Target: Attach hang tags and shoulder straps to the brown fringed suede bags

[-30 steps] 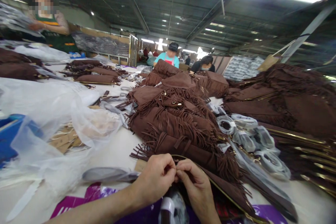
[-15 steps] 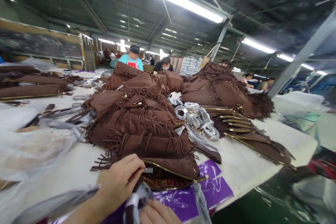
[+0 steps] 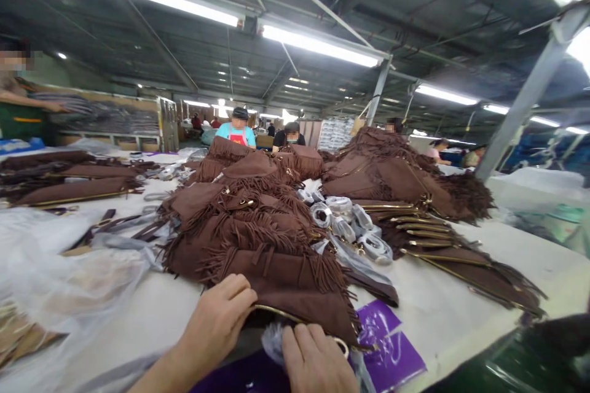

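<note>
A brown fringed bag [image 3: 295, 282] lies in front of me with its gold zipper open toward me. My left hand [image 3: 224, 310] is closed on the zippered edge of its opening, at the left. My right hand [image 3: 318, 356] is at the mouth of the bag, fingers curled around a plastic-wrapped coiled strap [image 3: 273, 342], most of which is hidden by the hand and the bag. Beside the right hand a gold ring [image 3: 342, 347] shows. Under the bag lies shiny purple plastic [image 3: 396, 350].
Brown fringed bags [image 3: 258, 209] are piled behind, with another heap [image 3: 382, 166] at right. Several wrapped strap coils [image 3: 341, 215] lie between. Zippered pouches [image 3: 442, 245] are stacked right; clear plastic bags [image 3: 83, 282] lie left. Co-workers [image 3: 237, 129] are across the table, another person [image 3: 18, 98] far left.
My right hand has moved up and right with the wrapped strap, from in front of the bag to its opening. My left hand keeps its hold. A person has come into view at far left.
</note>
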Available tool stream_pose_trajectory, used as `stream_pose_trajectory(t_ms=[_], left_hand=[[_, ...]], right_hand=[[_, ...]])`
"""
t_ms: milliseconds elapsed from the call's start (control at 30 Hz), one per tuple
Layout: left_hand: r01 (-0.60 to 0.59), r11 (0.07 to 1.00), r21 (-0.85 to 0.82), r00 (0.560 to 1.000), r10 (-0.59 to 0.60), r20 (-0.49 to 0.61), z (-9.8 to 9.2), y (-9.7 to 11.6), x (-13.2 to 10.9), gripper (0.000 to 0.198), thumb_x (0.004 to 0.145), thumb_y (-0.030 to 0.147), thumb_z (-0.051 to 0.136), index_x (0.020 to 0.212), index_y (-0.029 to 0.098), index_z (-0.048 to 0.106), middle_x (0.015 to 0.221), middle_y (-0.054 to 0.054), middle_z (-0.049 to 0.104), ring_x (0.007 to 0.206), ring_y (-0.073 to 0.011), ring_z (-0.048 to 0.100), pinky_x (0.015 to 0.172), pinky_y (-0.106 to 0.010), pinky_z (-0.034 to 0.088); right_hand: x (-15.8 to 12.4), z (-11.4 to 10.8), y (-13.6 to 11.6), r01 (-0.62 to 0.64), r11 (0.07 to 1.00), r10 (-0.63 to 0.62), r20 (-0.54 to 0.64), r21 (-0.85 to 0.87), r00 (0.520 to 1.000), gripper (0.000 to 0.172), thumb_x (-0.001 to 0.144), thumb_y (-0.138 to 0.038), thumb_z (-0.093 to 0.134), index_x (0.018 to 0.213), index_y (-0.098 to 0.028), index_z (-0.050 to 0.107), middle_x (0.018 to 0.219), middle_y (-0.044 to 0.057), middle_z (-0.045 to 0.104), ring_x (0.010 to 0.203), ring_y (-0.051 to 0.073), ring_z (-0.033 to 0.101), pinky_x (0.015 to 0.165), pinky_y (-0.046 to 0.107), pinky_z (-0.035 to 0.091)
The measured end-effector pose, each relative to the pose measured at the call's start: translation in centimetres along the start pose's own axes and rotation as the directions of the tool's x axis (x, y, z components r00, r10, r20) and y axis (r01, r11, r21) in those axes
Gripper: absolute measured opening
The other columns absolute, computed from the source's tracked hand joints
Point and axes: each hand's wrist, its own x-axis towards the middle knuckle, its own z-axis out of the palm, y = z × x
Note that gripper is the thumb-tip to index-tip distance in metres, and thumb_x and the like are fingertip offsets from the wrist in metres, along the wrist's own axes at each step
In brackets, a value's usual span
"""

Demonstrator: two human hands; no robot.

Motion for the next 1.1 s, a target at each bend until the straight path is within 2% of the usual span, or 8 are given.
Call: stream_pose_trajectory(t_ms=[200, 300, 400, 500, 633, 800, 967, 1100], left_hand=[[0.111, 0.98, -0.163, 0.992, -0.098, 0.085, 1.0, -0.5, -0.3, 0.022, 0.097, 0.017, 0.039, 0.08, 0.019, 0.053, 0.083, -0.003, 0.056, 0.077, -0.017, 0.054, 0.066, -0.025, 0.04], [0.245, 0.927, -0.283, 0.969, -0.227, 0.096, 0.4, -0.8, 0.0, 0.022, 0.098, 0.021, 0.038, 0.081, 0.019, 0.052, 0.084, -0.003, 0.055, 0.078, -0.0164, 0.055, 0.068, -0.025, 0.041], [0.276, 0.902, -0.332, 0.961, -0.254, 0.108, -0.3, -0.6, 0.2, 0.022, 0.098, 0.022, 0.038, 0.081, 0.02, 0.051, 0.082, -0.002, 0.054, 0.077, -0.0161, 0.054, 0.068, -0.025, 0.041], [0.229, 0.923, -0.31, 0.971, -0.193, 0.143, -0.7, 0.0, 0.2, 0.021, 0.096, 0.019, 0.038, 0.079, 0.02, 0.05, 0.083, -0.002, 0.055, 0.079, -0.0166, 0.054, 0.067, -0.025, 0.041], [0.21, 0.941, -0.263, 0.967, -0.161, 0.198, -0.7, 0.0, 0.1, 0.016, 0.088, 0.01, 0.041, 0.085, 0.02, 0.052, 0.089, -0.003, 0.057, 0.084, -0.0173, 0.054, 0.071, -0.026, 0.042], [0.238, 0.924, -0.3, 0.966, -0.193, 0.174, -0.5, -1.1, -0.2, 0.015, 0.087, 0.009, 0.04, 0.081, 0.02, 0.048, 0.083, -0.001, 0.055, 0.079, -0.0159, 0.054, 0.071, -0.025, 0.043], [0.18, 0.948, -0.263, 0.971, -0.128, 0.204, -1.4, -1.3, 0.1, 0.016, 0.088, 0.009, 0.041, 0.079, 0.02, 0.047, 0.083, -0.001, 0.056, 0.078, -0.0151, 0.055, 0.07, -0.023, 0.044], [-0.011, 0.999, 0.044, 0.998, 0.009, 0.065, -1.5, -0.7, -0.2, 0.022, 0.089, 0.004, 0.039, 0.092, 0.02, 0.055, 0.094, -0.005, 0.06, 0.084, -0.0185, 0.056, 0.074, -0.027, 0.043]], right_hand=[[2.1, 2.2, 2.3, -0.264, 0.959, 0.263, 0.028, 0.1, 0.964, 0.028, 0.079, -0.002, 0.044, 0.098, -0.017, 0.058, 0.085, 0.011, 0.066, 0.076, 0.027, 0.066, 0.064, 0.034, 0.056], [1.7, 2.1, 3.2, -0.235, 0.916, 0.248, 0.001, 0.324, 0.969, 0.024, 0.093, -0.013, 0.041, 0.114, -0.018, 0.053, 0.094, 0.008, 0.065, 0.085, 0.022, 0.065, 0.069, 0.027, 0.055], [1.8, 1.6, 3.0, -0.126, 0.962, 0.159, -0.123, 0.244, 0.98, 0.035, 0.097, -0.011, 0.032, 0.125, -0.017, 0.052, 0.11, 0.011, 0.062, 0.1, 0.026, 0.06, 0.085, 0.035, 0.052], [2.6, 1.5, 2.1, -0.114, 0.986, 0.135, -0.169, 0.125, 0.976, 0.038, 0.095, -0.006, 0.031, 0.117, -0.016, 0.06, 0.108, 0.014, 0.062, 0.099, 0.031, 0.058, 0.086, 0.045, 0.048], [3.3, 3.0, 0.7, -0.171, 0.978, 0.177, -0.034, 0.122, 0.984, 0.035, 0.092, -0.005, 0.04, 0.117, -0.018, 0.063, 0.106, 0.013, 0.065, 0.096, 0.032, 0.058, 0.08, 0.045, 0.05], [2.2, 5.5, -1.4, -0.011, 0.979, 0.044, -0.157, 0.205, 0.987, 0.037, 0.096, -0.012, 0.041, 0.129, -0.014, 0.056, 0.116, 0.011, 0.066, 0.116, 0.03, 0.052, 0.098, 0.046, 0.043], [2.0, 3.2, 1.3, -0.119, 0.983, 0.119, 0.011, 0.142, 0.993, 0.029, 0.088, -0.01, 0.059, 0.112, -0.026, 0.064, 0.097, 0.005, 0.068, 0.087, 0.025, 0.061, 0.074, 0.036, 0.048], [1.4, 1.9, 4.3, -0.178, 0.982, 0.178, 0.01, 0.058, 0.984, 0.023, 0.086, -0.005, 0.058, 0.1, -0.022, 0.065, 0.093, 0.006, 0.064, 0.084, 0.025, 0.058, 0.073, 0.034, 0.047]])
